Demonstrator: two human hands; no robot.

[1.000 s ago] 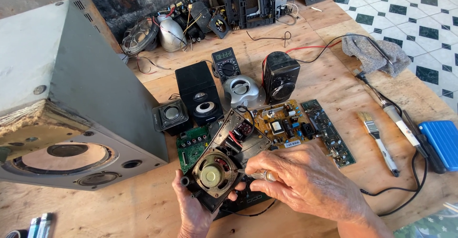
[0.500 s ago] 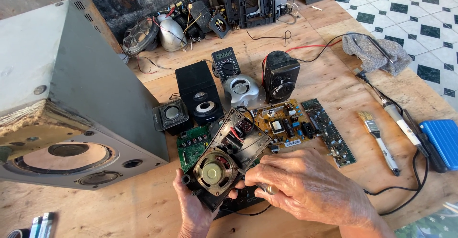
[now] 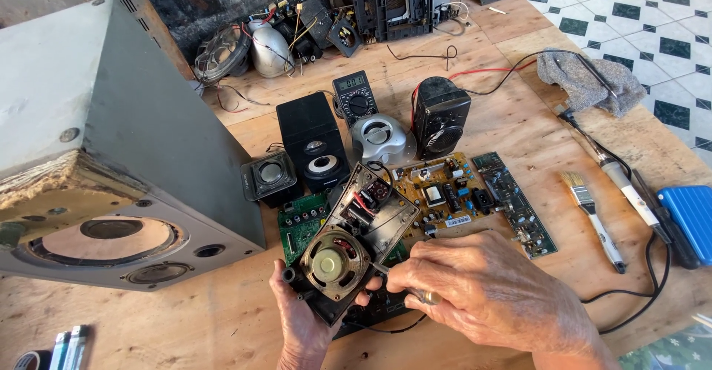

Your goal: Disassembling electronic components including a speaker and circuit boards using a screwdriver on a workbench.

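Observation:
My left hand grips from below an opened black speaker housing, tilted, with a round bare speaker driver and red wiring showing inside. My right hand sits at the housing's right side, fingers pinched on a thin metal tool whose tip touches beside the driver. A ring shows on one finger. A green circuit board lies just behind the housing.
A large grey speaker cabinet lies at the left. Small black speakers, a multimeter, a silver speaker and circuit boards sit behind. A brush, soldering iron, blue case and rag are right.
My right hand has shifted slightly and its tool tip now sits at the driver's edge. The housing stays in my left hand, little moved.

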